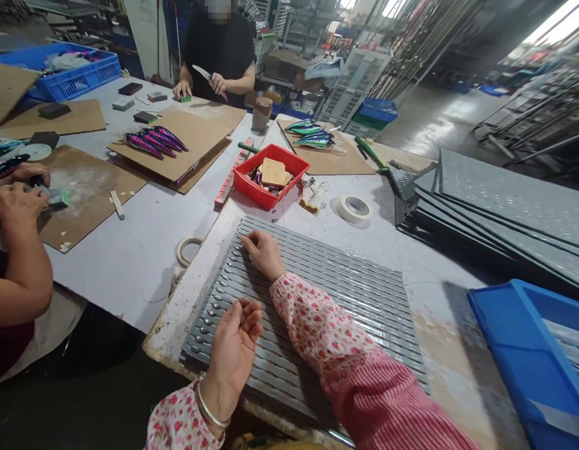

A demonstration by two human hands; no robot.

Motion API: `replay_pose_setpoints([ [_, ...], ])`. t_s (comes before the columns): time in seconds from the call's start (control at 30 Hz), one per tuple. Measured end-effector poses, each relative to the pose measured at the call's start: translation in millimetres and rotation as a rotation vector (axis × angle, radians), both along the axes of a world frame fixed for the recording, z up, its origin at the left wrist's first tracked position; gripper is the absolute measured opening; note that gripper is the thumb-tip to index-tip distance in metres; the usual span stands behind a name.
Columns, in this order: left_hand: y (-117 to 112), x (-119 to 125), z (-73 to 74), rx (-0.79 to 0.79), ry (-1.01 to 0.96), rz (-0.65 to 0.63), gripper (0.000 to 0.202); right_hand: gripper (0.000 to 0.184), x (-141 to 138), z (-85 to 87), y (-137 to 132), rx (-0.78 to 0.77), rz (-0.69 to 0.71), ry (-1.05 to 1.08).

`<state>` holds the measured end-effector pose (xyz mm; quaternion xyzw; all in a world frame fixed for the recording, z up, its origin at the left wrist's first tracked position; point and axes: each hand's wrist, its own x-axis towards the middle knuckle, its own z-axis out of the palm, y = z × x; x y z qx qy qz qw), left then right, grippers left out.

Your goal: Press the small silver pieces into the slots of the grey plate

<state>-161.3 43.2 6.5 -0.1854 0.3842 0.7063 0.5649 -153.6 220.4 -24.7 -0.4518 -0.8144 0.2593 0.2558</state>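
A grey ridged board (336,287) lies in front of me, with long parallel grooves running across it. Small shiny spoon-shaped pieces (209,314) line its left edge, one beside another. My right hand (265,255) is over the upper left part of the board, thumb and fingers pinched together at that row. What the pinch holds, if anything, is hidden. Lower down, my left hand (234,347) is turned palm up above the board's left side, its fingers curled in and the thumb close to them. I cannot make out what lies inside the curl.
A red tray (242,186), a tape roll (354,209) and a second roll (189,251) surround the board. Stacked grey boards (509,206) and a blue bin (505,337) stand right. Fishing lures (153,141) rest on cardboard. Two co-workers handle items left and across.
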Motion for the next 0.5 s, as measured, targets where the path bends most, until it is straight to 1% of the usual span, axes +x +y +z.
replay_pose_setpoints([
  [0.1, -0.4, -1.0, -1.4, -0.018, -0.027, -0.013, 0.014, 0.019, -4.3, -1.7, -2.6, 0.129, -0.028, -0.129],
  [0.17, -0.6, -1.9, -1.4, 0.000, -0.048, -0.026, 0.016, 0.019, -4.0, -0.5, -4.8, 0.162, -0.028, -0.186],
  [0.27, -1.3, -1.9, -1.5, 0.044, -0.030, -0.040, 0.020, 0.018, -2.6, 1.0, -5.0, 0.158, -0.002, -0.221],
  [0.4, -2.3, 1.0, -3.0, 0.028, 0.000, -0.005, 0.010, 0.020, -1.7, -0.1, -2.3, 0.140, 0.017, -0.210],
  [0.5, -2.9, 2.8, -4.7, 0.040, 0.012, -0.026, 0.007, 0.020, -1.7, -1.0, -2.0, 0.144, 0.023, -0.207],
])
